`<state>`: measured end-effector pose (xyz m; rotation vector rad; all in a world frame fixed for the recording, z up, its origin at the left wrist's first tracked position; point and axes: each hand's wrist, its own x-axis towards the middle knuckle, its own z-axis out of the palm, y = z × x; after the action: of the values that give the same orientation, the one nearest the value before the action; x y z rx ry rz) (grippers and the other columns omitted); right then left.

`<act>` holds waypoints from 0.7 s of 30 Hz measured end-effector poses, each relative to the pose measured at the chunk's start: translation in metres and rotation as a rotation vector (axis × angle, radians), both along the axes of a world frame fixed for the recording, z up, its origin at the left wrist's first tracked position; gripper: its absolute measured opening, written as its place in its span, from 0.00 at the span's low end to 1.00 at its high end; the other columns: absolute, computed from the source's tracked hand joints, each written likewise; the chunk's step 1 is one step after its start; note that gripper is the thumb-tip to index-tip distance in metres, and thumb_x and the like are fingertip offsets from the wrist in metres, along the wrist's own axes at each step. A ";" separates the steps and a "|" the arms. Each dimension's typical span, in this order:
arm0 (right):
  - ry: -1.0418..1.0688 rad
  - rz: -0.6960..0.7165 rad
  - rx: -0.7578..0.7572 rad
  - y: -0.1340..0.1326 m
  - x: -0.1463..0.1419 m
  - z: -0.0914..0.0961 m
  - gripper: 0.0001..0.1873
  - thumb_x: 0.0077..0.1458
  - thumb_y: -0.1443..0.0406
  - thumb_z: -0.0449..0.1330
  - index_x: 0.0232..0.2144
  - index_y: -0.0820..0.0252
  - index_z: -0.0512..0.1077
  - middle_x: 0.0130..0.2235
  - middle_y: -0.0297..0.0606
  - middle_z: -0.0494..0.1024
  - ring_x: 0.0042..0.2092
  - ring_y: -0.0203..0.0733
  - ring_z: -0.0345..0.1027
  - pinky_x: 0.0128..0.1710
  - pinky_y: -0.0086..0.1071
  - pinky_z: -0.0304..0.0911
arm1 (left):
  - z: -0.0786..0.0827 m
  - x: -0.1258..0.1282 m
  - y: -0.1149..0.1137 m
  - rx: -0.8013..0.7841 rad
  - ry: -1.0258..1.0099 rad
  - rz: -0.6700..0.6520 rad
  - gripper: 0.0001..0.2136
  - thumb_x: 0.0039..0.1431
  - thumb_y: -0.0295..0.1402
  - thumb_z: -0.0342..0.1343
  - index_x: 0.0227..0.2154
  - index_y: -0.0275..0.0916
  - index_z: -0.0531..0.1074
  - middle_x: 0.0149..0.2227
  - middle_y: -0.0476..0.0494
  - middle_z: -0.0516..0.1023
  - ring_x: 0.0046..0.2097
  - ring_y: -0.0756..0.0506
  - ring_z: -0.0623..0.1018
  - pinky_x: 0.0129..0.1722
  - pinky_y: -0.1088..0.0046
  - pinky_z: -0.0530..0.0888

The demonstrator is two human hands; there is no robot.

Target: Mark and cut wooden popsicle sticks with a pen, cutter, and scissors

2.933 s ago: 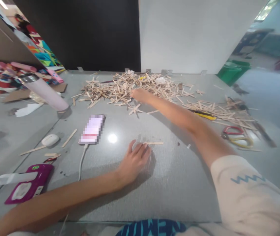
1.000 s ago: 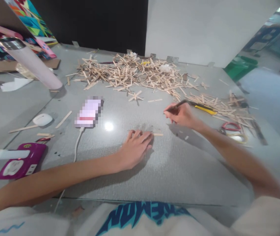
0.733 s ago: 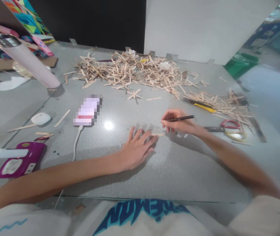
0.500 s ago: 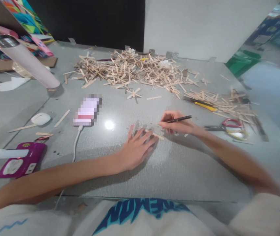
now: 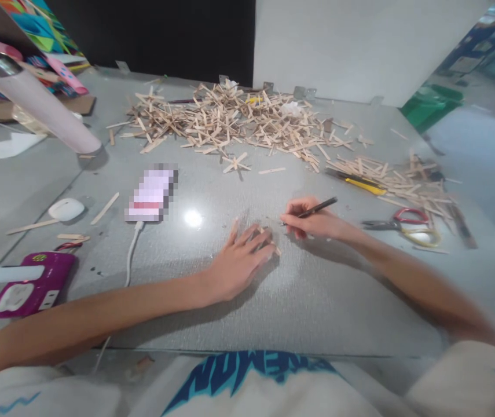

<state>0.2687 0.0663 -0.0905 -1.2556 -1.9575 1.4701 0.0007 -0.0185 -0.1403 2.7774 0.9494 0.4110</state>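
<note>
My right hand grips a black pen, its tip pointing down at the table to the left. Beside it, my left hand is palm down with bent, partly spread fingers. A small wooden craft stick is held under its fingertips; only bits of the stick show, and the rest is hidden by the fingers. A short gap separates the two hands. Beyond them lie a star-shaped piece made of crossed sticks and a single loose stick.
A large heap of wooden sticks spans the back. On the right are a smaller stick pile, a yellow cutter and pliers. Leftward are a cabled phone, white earbud case, purple device and pink bottle.
The stick's end that stuck out toward my right hand is now drawn in under my left fingers. My right hand keeps the pen, now tilted more steeply. The view has shifted slightly.
</note>
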 end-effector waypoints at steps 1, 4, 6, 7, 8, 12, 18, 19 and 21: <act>0.015 0.008 -0.010 -0.001 0.000 -0.002 0.18 0.63 0.52 0.72 0.29 0.54 0.74 0.28 0.34 0.83 0.24 0.38 0.75 0.20 0.30 0.66 | -0.001 -0.001 0.001 -0.011 -0.036 0.005 0.19 0.76 0.20 0.43 0.61 0.40 0.71 0.71 0.36 0.71 0.76 0.31 0.65 0.78 0.29 0.56; 0.046 0.045 -0.023 -0.005 -0.001 -0.007 0.13 0.64 0.54 0.71 0.33 0.53 0.76 0.29 0.33 0.83 0.27 0.39 0.76 0.22 0.30 0.67 | -0.002 -0.003 0.000 -0.031 -0.143 0.103 0.20 0.69 0.15 0.42 0.53 0.39 0.71 0.66 0.36 0.76 0.69 0.37 0.73 0.78 0.34 0.60; 0.044 0.056 -0.026 -0.008 -0.003 -0.009 0.14 0.64 0.53 0.71 0.33 0.53 0.75 0.28 0.32 0.82 0.26 0.39 0.74 0.23 0.30 0.66 | -0.001 -0.003 -0.003 -0.022 -0.146 0.148 0.16 0.73 0.19 0.44 0.53 0.40 0.71 0.62 0.35 0.78 0.66 0.36 0.75 0.77 0.32 0.60; 0.037 0.050 -0.026 -0.010 -0.004 -0.009 0.16 0.64 0.53 0.72 0.31 0.53 0.74 0.27 0.32 0.81 0.26 0.39 0.73 0.23 0.30 0.65 | 0.000 -0.002 -0.004 -0.012 -0.124 0.144 0.14 0.75 0.23 0.46 0.55 0.40 0.72 0.63 0.35 0.77 0.66 0.35 0.75 0.76 0.29 0.59; 0.027 0.041 -0.022 -0.011 -0.005 -0.009 0.18 0.64 0.52 0.73 0.30 0.53 0.73 0.27 0.32 0.81 0.25 0.38 0.72 0.23 0.31 0.64 | 0.000 -0.002 -0.005 -0.002 -0.092 0.128 0.12 0.78 0.28 0.48 0.57 0.41 0.72 0.65 0.34 0.76 0.68 0.32 0.73 0.76 0.26 0.57; 0.025 0.048 -0.006 -0.015 -0.009 -0.008 0.18 0.66 0.51 0.71 0.31 0.53 0.73 0.26 0.33 0.81 0.26 0.39 0.73 0.25 0.31 0.63 | 0.000 -0.001 -0.005 0.016 0.006 0.044 0.13 0.81 0.35 0.48 0.59 0.41 0.74 0.72 0.30 0.69 0.75 0.28 0.66 0.75 0.22 0.52; 0.024 0.019 0.017 -0.019 -0.020 -0.018 0.26 0.69 0.45 0.67 0.27 0.53 0.70 0.21 0.32 0.77 0.22 0.38 0.70 0.24 0.33 0.61 | -0.001 -0.003 0.002 -0.018 -0.048 0.007 0.15 0.81 0.30 0.46 0.56 0.42 0.78 0.68 0.36 0.75 0.76 0.32 0.66 0.78 0.28 0.53; 0.023 0.006 0.042 -0.020 -0.022 -0.020 0.26 0.70 0.45 0.66 0.26 0.53 0.69 0.21 0.32 0.77 0.23 0.39 0.70 0.25 0.33 0.61 | -0.002 -0.003 0.003 -0.012 -0.054 0.000 0.15 0.81 0.29 0.46 0.55 0.42 0.78 0.68 0.36 0.75 0.75 0.32 0.66 0.78 0.29 0.53; 0.026 -0.020 0.088 -0.021 -0.024 -0.024 0.27 0.71 0.46 0.65 0.25 0.53 0.67 0.21 0.32 0.76 0.23 0.39 0.70 0.25 0.34 0.61 | -0.002 -0.002 0.005 0.009 -0.057 -0.014 0.15 0.80 0.28 0.46 0.55 0.42 0.79 0.66 0.36 0.76 0.74 0.32 0.67 0.78 0.28 0.55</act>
<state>0.2443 0.0452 -0.1144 -1.2091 -1.9644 1.3686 -0.0018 -0.0139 -0.1426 2.7630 0.9177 0.4911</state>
